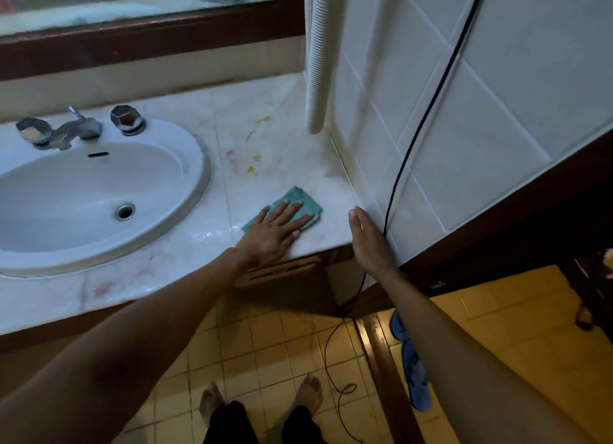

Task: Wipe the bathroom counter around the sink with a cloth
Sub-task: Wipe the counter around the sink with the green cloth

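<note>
Here the left hand (275,231), fingers (292,208) spread, presses the cloth (306,203) near the counter (298,165) edge; right hand (368,238) fingers together.

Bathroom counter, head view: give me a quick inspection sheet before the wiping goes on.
Surface: pale marble counter, yellow and reddish stains behind the cloth, wet sheen near it.
Job's things: teal folded cloth flat on counter; white oval sink.
Clutter: nothing seen.
Hands: left hand pressed flat on cloth; right hand empty, against white tiled wall.
Cables: black cable down wall to floor.
Surroundings: white ribbed hose, blue slippers.
</note>
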A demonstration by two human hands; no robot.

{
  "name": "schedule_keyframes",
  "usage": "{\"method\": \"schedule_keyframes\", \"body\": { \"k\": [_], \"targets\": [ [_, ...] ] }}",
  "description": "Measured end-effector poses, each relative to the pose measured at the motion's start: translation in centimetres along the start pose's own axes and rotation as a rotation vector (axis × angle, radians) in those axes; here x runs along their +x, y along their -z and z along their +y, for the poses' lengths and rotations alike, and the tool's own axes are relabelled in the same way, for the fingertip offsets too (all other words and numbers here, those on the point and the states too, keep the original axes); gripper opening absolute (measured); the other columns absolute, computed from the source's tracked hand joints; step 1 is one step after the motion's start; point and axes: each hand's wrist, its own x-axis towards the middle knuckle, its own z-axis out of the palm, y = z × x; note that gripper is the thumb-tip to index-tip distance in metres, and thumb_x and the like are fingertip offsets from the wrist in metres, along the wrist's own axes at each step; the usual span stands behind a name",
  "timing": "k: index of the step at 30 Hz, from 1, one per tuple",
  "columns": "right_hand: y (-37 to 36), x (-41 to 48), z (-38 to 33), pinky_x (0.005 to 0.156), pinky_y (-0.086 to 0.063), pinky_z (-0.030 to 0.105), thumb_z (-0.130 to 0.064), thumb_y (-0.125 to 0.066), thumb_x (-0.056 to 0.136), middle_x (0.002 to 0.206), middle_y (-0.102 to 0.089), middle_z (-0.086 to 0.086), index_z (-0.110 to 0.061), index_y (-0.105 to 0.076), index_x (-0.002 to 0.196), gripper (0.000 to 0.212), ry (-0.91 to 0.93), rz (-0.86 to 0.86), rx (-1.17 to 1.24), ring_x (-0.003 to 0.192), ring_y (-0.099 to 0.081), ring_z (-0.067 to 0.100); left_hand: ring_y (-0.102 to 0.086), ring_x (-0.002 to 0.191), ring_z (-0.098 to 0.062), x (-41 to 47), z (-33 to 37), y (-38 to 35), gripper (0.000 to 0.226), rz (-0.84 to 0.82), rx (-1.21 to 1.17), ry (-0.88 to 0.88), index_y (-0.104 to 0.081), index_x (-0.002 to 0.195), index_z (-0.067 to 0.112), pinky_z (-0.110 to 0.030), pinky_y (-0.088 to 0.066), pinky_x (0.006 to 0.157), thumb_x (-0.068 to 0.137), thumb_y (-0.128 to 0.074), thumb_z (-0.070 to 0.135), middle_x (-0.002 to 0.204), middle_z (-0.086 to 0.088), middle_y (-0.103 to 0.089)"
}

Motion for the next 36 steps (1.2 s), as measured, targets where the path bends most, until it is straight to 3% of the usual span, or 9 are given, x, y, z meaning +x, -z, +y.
{"method": "schedule_keyframes", "body": {
  "k": [5,10,13,16,20,27,32,34,36],
  "targets": [
    [-0.4,0.0,-0.8,0.1,-0.027,0.021,-0.048,-0.029,0.104,0.149,-0.046,0.004,-0.016,-0.043,0.145,0.053,-0.016,0.072,0.084,0.136,-0.042,0.019,0.004,0.157,-0.026,3.0,5.7,-1.3,0.053,0.124,-0.127,0.284,-0.014,0.16,0.039,-0.05,0.004,0.124,0.107,-0.021,0.044,0.17,0.003,-0.002],
    [-1.5,0.8,-1.9,0.096,-0.03,0.025,-0.052,-0.025,0.103,0.144,-0.051,0.007,-0.017,-0.047,0.141,0.056,-0.034,0.126,0.085,0.132,-0.046,0.024,0.01,0.156,-0.016,-3.1,4.1,-2.1,0.051,0.028,-0.023,-0.068,-0.01,0.158,0.046,-0.044,0.006,0.125,0.108,-0.018,0.045,0.168,0.011,0.002],
    [-1.9,1.8,-1.8,0.104,-0.034,0.032,-0.054,-0.025,0.102,0.144,-0.05,0.008,-0.014,-0.046,0.142,0.061,-0.031,0.142,0.042,0.133,-0.045,0.025,0.013,0.155,-0.013,-5.8,-0.6,-1.4,0.053,0.008,-0.001,-0.099,-0.009,0.158,0.048,-0.041,0.007,0.125,0.105,-0.008,0.051,0.168,0.013,0.004],
    [-2.6,2.9,-2.1,0.112,-0.031,0.038,-0.054,-0.025,0.102,0.15,-0.045,0.008,-0.012,-0.042,0.145,0.063,-0.026,0.15,-0.05,0.138,-0.039,0.025,0.008,0.156,-0.015,-4.5,-4.6,0.2,0.055,0.047,0.021,0.06,-0.007,0.157,0.05,-0.05,-0.005,0.125,0.102,-0.003,0.054,0.169,0.011,0.0],
    [-4.6,4.1,-2.6,0.119,-0.022,0.045,-0.057,-0.021,0.1,0.159,-0.03,0.009,-0.015,-0.036,0.149,0.066,-0.03,0.151,-0.15,0.148,-0.022,0.023,0.002,0.157,-0.021,-2.2,-4.3,0.8,0.062,0.104,-0.079,0.229,-0.012,0.159,0.042,-0.049,-0.001,0.125,0.099,-0.004,0.052,0.17,0.005,-0.004],
    [-6.6,7.5,-4.9,0.121,-0.015,0.045,-0.05,-0.023,0.103,0.162,-0.021,0.012,-0.011,-0.035,0.15,0.062,-0.039,0.159,-0.251,0.15,-0.015,0.024,0.006,0.156,-0.016,-5.4,-6.1,-0.1,0.052,0.199,-0.169,0.245,-0.012,0.159,0.045,-0.044,0.005,0.126,0.107,-0.013,0.047,0.169,0.01,-0.002],
    [-6.9,11.0,-5.9,0.122,-0.015,0.043,-0.048,-0.027,0.103,0.161,-0.024,0.014,-0.009,-0.036,0.149,0.061,-0.024,0.181,-0.277,0.15,-0.016,0.024,0.002,0.157,-0.026,3.3,-7.5,2.2,0.053,0.349,-0.289,0.691,-0.018,0.161,0.033,-0.05,0.005,0.124,0.108,-0.022,0.037,0.17,-0.003,-0.005],
    [-7.0,11.8,-6.0,0.122,-0.015,0.042,-0.047,-0.029,0.103,0.161,-0.024,0.014,-0.009,-0.037,0.148,0.06,-0.02,0.182,-0.297,0.15,-0.016,0.024,0.002,0.156,-0.03,7.7,-7.7,3.3,0.055,0.354,-0.327,0.73,-0.016,0.161,0.029,-0.053,0.004,0.123,0.108,-0.025,0.036,0.17,-0.006,-0.003],
    [-6.9,12.5,-5.9,0.122,-0.015,0.041,-0.045,-0.031,0.103,0.16,-0.024,0.016,-0.007,-0.039,0.147,0.058,0.003,0.202,-0.352,0.15,-0.017,0.026,0.001,0.156,-0.032,11.1,-7.2,3.8,0.056,0.343,-0.315,0.645,-0.016,0.161,0.027,-0.054,0.004,0.123,0.108,-0.026,0.036,0.17,-0.008,-0.003]
  ]
}}
